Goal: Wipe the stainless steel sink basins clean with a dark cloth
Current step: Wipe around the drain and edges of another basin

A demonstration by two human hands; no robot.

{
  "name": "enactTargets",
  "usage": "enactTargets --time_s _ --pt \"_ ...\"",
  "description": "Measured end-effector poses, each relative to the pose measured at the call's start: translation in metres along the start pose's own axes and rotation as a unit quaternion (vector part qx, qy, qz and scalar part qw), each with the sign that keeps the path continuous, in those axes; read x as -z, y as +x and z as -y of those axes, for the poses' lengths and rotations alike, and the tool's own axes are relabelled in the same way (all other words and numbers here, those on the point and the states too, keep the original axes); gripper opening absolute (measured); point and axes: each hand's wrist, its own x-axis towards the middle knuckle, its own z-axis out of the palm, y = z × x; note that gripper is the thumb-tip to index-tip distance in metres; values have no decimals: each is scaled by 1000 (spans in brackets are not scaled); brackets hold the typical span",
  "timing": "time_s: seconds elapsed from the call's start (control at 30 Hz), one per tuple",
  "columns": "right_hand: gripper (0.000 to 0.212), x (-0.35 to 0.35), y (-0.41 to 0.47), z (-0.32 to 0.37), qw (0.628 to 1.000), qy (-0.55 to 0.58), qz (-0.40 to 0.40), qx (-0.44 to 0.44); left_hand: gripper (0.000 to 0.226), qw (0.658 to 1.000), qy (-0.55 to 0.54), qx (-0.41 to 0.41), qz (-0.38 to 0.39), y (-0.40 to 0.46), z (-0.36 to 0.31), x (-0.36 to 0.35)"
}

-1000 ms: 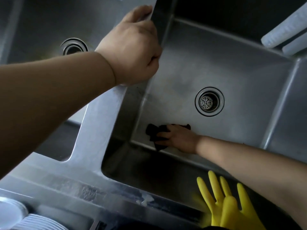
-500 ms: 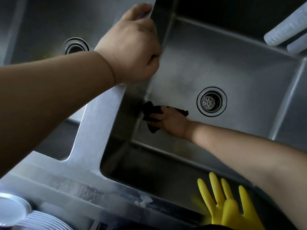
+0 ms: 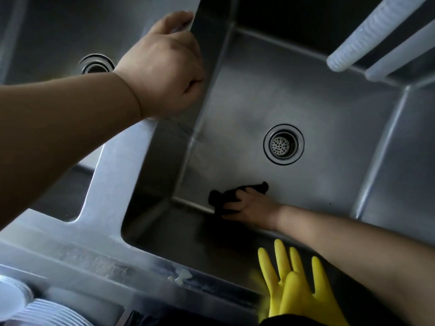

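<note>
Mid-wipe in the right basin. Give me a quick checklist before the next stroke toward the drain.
1. Right hand grips the dark cloth: ok.
2. Cloth lies on the basin floor at the near edge: ok.
3. Left hand braced on the divider between basins: ok.
4. Path to the drain strainer free of objects: ok.
5. Yellow gloves on the front rim, apart from the right forearm: ok.
6. Floor already clean: cannot tell.

sink basin is that dull grey brushed steel, drain strainer silver with tiny dark dots. cloth is plain black. rubber gloves bright yellow. ribbed pale white tubes, and white plates with stripey stacked edges.
</note>
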Motion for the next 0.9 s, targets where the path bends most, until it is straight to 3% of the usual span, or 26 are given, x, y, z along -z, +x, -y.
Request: enactTargets --time_s 0.13,0.23,0.33,0.57,0.67,0.9 --pt "51 -1 -61 -13 998 -3 41 -38 32 1000 6 1 0 0 -2 4" --pt "64 5 -95 -26 980 14 93 -177 34 1000 20 2 5 1 -4 7" --pt "68 9 -129 -36 930 19 132 -343 36 999 31 2 8 3 -7 10" --pt "56 9 -170 -38 807 47 76 -584 40 999 33 -2 4 4 -8 9" --pt "52 3 -171 -18 766 97 83 -631 37 1000 23 -3 -11 4 -9 8" --pt "52 -1 -160 15 723 217 118 -645 36 1000 -3 -1 -27 4 -7 7"
